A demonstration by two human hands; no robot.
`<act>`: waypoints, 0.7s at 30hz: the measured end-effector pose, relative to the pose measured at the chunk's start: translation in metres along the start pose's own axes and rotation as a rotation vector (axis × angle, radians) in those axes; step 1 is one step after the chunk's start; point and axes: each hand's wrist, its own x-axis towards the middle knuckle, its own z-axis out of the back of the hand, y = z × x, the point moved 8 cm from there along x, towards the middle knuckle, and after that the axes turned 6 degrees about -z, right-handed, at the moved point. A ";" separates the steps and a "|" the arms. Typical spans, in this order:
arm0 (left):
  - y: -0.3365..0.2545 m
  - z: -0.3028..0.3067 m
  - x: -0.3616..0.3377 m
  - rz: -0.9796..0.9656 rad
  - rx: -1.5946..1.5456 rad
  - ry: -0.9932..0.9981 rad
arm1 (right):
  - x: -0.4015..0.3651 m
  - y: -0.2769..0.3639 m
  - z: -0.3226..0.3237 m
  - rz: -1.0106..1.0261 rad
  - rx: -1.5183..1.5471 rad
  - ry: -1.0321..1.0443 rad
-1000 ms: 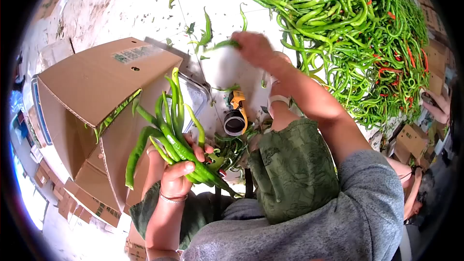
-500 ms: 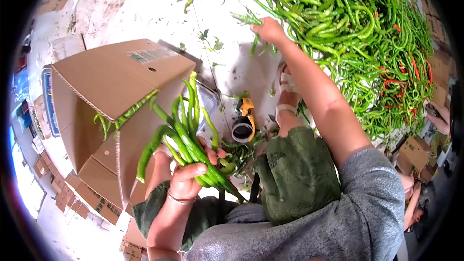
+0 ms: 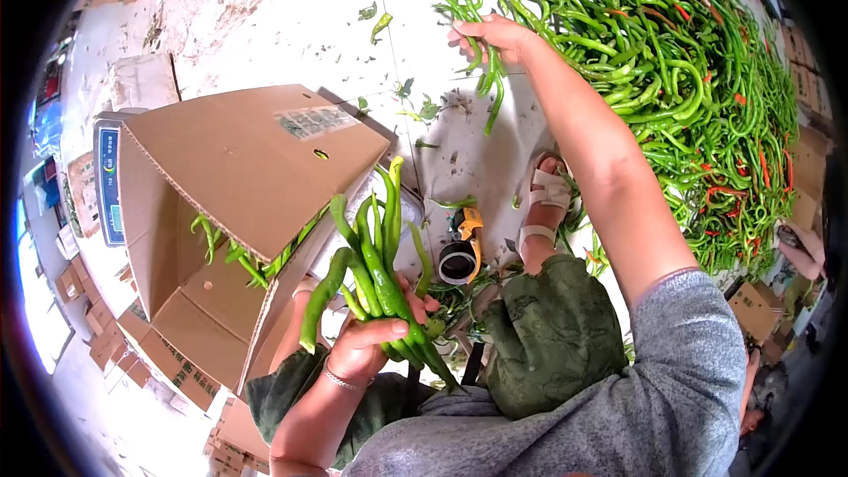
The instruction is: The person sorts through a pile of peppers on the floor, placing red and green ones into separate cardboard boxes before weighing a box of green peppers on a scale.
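My left hand [image 3: 367,344] is closed round a bunch of long green peppers [image 3: 382,287], just right of an open cardboard box [image 3: 247,159]. Some green peppers [image 3: 252,261] show inside that box. Up by the near-left edge of a large pepper pile [image 3: 654,62], my right hand [image 3: 495,35] grips several thin green peppers [image 3: 490,93], which hang below and stick out beyond its fingers. The pile is mostly green with some red ones mixed in.
A yellow and black tape dispenser [image 3: 461,252] lies on the floor between my feet. A scale with a blue panel [image 3: 111,181] stands behind the box. Flattened and stacked cartons [image 3: 181,362] are at the left. Another person's limb [image 3: 802,254] shows at the far right.
The view has shifted, so box and dispenser appear lower and further right. My right hand has turned, and its peppers now hang down more. My left hand still holds its bunch.
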 end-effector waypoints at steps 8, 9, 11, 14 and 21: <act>-0.003 0.004 0.007 0.048 0.039 -0.010 | 0.012 0.054 0.049 0.275 0.066 -0.517; -0.001 0.006 0.008 0.068 0.047 0.026 | 0.013 0.058 0.057 0.279 0.088 -0.566; -0.002 0.009 0.006 0.097 0.025 -0.002 | 0.019 0.071 0.063 0.312 0.004 -0.657; -0.008 0.006 0.008 0.100 0.070 0.011 | 0.033 0.087 0.051 0.271 -0.427 -0.683; -0.016 0.000 0.014 0.107 0.088 0.011 | 0.050 0.052 0.029 0.082 -0.443 -0.415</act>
